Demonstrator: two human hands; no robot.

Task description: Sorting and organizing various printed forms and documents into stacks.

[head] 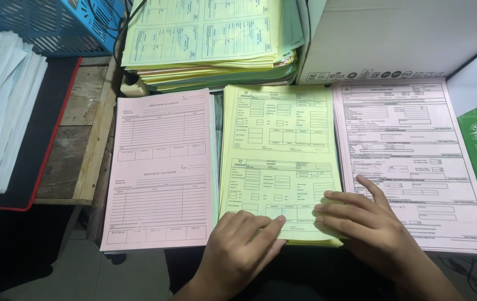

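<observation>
1. Yellow stack of printed paper forms point(279, 161), pressed flat at its near edge by both hands; lies in the middle of three side-by-side stacks.
2. Left hand point(242, 245): fingers together and laid flat on the near left corner, palm down, nothing clamped.
3. Right hand point(364, 222): fingers slightly spread, resting on the near right corner, with the outer fingers lying over onto the pale pink stack of forms point(417, 161) just beside.
4. Left of the yellow stack, touching its edge: a pink stack of ruled forms point(160, 167), overhanging the worn wooden table edge point(90, 145).
5. Behind, close to the far edges: a tall pile of yellow, pink and green sheets point(210, 42) and a white cardboard box point(394, 36).
6. Far left: a blue plastic basket point(43, 25), contents hidden, and a fanned white paper pile point(1, 100) on a black red-edged mat point(49, 128).
7. Yellow top sheet: two identical printed form blocks, one above the other, with dark lines and boxes.
</observation>
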